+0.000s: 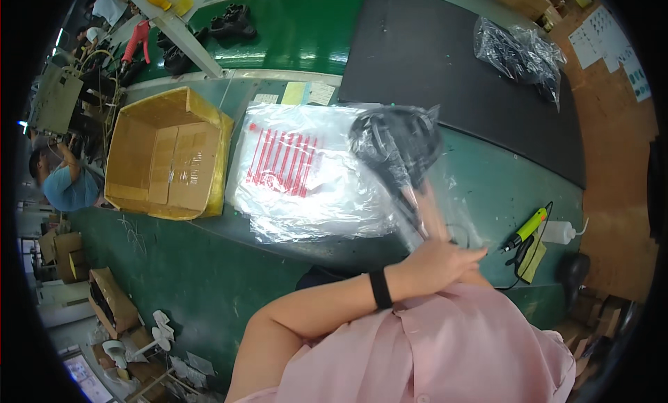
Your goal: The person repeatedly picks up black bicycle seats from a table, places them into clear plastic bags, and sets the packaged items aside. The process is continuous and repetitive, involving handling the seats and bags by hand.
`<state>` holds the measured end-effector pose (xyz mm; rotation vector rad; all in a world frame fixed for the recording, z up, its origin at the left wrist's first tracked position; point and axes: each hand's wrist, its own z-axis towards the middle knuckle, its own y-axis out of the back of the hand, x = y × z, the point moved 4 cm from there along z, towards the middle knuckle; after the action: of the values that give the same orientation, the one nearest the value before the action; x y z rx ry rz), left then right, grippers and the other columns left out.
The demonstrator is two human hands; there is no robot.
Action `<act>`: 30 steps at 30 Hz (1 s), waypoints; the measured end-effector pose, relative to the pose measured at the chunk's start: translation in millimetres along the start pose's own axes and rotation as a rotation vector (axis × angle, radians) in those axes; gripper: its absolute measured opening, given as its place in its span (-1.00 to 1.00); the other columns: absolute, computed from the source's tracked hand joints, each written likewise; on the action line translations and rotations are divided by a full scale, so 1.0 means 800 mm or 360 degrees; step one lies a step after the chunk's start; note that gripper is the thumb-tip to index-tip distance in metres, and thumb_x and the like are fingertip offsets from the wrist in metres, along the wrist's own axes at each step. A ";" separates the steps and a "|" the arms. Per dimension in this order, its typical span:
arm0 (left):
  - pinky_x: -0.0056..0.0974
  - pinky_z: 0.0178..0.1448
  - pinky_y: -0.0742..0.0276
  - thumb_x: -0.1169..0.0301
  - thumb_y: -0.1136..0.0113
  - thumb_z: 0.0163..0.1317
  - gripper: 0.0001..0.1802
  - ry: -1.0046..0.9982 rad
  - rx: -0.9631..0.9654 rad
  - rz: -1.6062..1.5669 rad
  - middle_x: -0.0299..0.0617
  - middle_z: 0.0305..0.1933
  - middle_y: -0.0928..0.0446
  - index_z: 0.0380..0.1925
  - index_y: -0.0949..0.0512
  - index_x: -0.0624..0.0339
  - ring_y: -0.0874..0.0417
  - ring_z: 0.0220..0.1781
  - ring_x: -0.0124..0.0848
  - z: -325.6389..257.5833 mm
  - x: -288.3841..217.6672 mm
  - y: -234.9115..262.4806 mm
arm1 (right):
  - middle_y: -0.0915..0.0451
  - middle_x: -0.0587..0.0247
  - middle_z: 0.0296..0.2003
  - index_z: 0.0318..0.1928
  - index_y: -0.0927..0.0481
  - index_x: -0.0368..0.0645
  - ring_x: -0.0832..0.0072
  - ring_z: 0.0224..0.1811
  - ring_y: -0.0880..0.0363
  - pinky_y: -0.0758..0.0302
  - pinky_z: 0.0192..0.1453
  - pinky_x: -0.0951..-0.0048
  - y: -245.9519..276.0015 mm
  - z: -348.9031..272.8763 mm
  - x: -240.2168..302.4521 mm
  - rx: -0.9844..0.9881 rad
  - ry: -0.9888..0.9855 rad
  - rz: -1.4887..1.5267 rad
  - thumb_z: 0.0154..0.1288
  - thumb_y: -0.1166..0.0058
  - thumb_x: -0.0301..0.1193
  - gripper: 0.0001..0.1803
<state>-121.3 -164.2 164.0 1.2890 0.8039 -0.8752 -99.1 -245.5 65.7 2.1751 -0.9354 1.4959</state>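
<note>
Head cam: L hand (445, 265) crosses over R wrist, grip can't tell; R hand (428, 212) at blk shoe (396, 144) in clear bag (456, 205) over desk (504, 187), approx 11 o'clock of L; grip unclear, blur. Box (170, 163) at shoe's 9.

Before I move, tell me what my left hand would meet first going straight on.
Probably the green corded hand tool to the right, though your left hand may sit higher.
</note>
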 end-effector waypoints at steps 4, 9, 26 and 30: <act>-0.16 -0.05 -0.42 0.33 -0.16 0.22 -0.54 0.0024 -0.0217 -0.0271 -0.16 -0.30 -0.56 0.15 -0.46 0.06 -0.53 -0.17 -0.19 -0.013 0.037 0.063 | -0.48 0.13 0.08 0.30 -0.27 -0.29 0.37 0.08 -0.44 -0.36 0.19 0.34 0.101 0.093 0.044 -0.0014 0.0173 -0.0129 0.15 -0.19 -0.30 -0.27; 0.00 0.31 -0.25 0.20 -0.31 0.08 -0.27 0.0595 -0.0730 0.0737 0.16 0.28 -0.24 0.25 -0.30 0.18 -0.28 0.25 0.09 -0.058 0.214 0.114 | -0.49 0.16 0.03 0.20 -0.36 -0.20 0.31 0.07 -0.48 -0.46 0.13 0.29 0.341 0.300 0.102 -0.0744 0.0583 0.0539 0.35 -0.05 -0.27 -0.53; -0.16 0.01 -0.38 0.37 0.00 0.10 -0.72 0.0346 -0.0405 0.0028 -0.11 -0.18 -0.44 -0.19 -0.44 0.24 -0.45 -0.06 -0.18 -0.078 0.343 0.101 | -0.41 -0.11 0.07 0.19 -0.24 -0.20 0.06 0.20 -0.39 -0.47 0.16 0.12 -0.616 0.663 0.122 0.0161 0.1119 -0.1980 0.00 -0.35 -0.13 -0.18; -0.21 0.03 -0.38 0.35 -0.02 0.07 -0.66 0.0424 -0.0403 0.0249 -0.14 -0.15 -0.44 -0.13 -0.45 0.21 -0.44 -0.04 -0.24 -0.079 0.339 0.094 | -0.55 -0.15 -0.14 0.03 -0.35 -0.37 0.17 -0.07 -0.60 -0.58 -0.02 0.22 -0.597 0.685 0.120 0.0312 0.0917 -0.1841 0.00 -0.35 -0.15 -0.28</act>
<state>68.2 -121.4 -49.3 1.2378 0.9749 -0.4653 628.9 -262.4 -17.9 1.6399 0.6072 1.3976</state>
